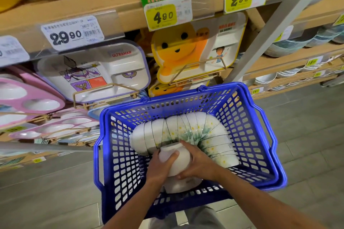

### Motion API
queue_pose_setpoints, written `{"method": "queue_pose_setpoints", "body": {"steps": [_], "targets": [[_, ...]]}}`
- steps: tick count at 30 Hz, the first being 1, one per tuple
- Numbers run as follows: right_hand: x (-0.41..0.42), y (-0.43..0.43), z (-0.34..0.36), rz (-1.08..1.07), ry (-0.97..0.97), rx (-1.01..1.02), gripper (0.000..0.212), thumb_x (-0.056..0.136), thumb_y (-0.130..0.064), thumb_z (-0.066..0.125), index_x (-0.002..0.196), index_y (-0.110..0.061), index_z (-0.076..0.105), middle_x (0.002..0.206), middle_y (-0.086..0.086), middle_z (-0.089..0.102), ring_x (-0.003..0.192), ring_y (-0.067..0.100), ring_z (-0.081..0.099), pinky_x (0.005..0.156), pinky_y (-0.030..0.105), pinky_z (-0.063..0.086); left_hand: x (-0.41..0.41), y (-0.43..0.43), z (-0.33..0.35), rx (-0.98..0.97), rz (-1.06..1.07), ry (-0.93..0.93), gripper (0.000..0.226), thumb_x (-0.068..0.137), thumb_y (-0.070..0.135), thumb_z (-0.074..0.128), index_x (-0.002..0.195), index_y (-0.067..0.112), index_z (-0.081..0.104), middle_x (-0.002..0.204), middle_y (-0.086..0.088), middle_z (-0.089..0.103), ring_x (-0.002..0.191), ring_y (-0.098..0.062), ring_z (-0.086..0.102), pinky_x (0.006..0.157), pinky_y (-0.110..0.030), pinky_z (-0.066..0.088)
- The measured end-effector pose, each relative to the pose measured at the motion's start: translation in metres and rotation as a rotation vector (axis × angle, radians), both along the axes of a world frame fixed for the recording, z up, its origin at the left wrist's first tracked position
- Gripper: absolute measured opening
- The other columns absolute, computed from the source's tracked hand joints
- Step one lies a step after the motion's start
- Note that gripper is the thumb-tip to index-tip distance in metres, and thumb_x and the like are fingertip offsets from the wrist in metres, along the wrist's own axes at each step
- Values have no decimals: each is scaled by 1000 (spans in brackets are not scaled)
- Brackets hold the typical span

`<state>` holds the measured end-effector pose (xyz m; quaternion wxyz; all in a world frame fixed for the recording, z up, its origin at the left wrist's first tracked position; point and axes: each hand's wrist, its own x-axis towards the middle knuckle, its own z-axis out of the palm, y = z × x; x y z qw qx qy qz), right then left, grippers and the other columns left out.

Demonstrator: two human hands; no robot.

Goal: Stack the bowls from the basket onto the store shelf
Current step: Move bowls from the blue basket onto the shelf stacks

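Note:
A blue plastic basket sits low in front of me. Inside it lies a long curved row of nested white bowls with green and yellow flower print, on its side. At the near end of the basket, a short stack of white bowls sits bottom up. My left hand grips its left side, thumb over the top bowl's foot. My right hand wraps its right side. The wooden store shelf rises behind the basket.
Children's divided plates and a yellow cartoon plate stand on wire racks behind the basket. Price tags hang from the shelf edge. Stacked bowls fill shelves at the right. A grey diagonal post crosses the upper right. Tiled floor surrounds the basket.

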<state>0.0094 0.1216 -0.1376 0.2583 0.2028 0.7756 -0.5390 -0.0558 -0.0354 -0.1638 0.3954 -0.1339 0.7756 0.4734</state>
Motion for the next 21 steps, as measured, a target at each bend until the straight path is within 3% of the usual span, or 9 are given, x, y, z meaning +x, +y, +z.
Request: {"method": "queue_pose_setpoints", "body": {"steps": [5, 8, 11, 16, 19, 21], "targets": [[7, -6, -4, -61, 23, -39, 119, 56, -25, 94, 152, -27, 24, 147, -4, 30, 130, 9, 37, 107, 22, 39, 4, -7, -1, 64, 1, 3, 64, 76, 41, 78, 130, 22, 49, 127, -4, 59, 111, -22, 59, 97, -45, 49], [8, -5, -7, -5, 33, -16, 124, 53, -32, 93, 153, -31, 20, 150, -6, 26, 135, 10, 33, 110, 23, 37, 11, -13, 2, 140, -10, 2, 71, 68, 32, 85, 128, 26, 46, 127, -3, 57, 112, -19, 57, 92, -35, 52], [7, -2, -8, 72, 56, 47, 127, 51, -42, 91, 153, -36, 15, 151, -11, 19, 135, 5, 26, 108, 14, 29, 14, -23, 4, 275, -52, 23, 94, 45, 32, 93, 126, 26, 47, 125, -3, 59, 111, -17, 60, 84, -26, 53], [8, -5, -1, 89, 128, 83, 118, 51, -42, 90, 146, -44, 20, 146, -16, 21, 132, 3, 27, 96, -1, 20, 14, -38, 10, 370, -191, 73, 97, 47, 17, 95, 131, 28, 46, 122, 11, 64, 113, -7, 60, 85, -22, 52], [10, -9, 0, 74, 182, 132, 117, 51, -46, 90, 145, -42, 21, 151, -10, 19, 138, 7, 23, 106, 6, 18, 13, -40, 17, 345, -187, 110, 109, 39, 33, 97, 134, 27, 44, 130, 6, 57, 117, -7, 56, 92, -26, 50], [8, -9, 2, 60, 195, 127, 117, 51, -49, 90, 147, -40, 22, 153, -7, 18, 140, 8, 20, 110, 12, 18, 10, -41, 21, 356, -187, 116, 109, 38, 35, 96, 133, 29, 44, 131, 6, 55, 115, -3, 56, 89, -23, 50]]}}
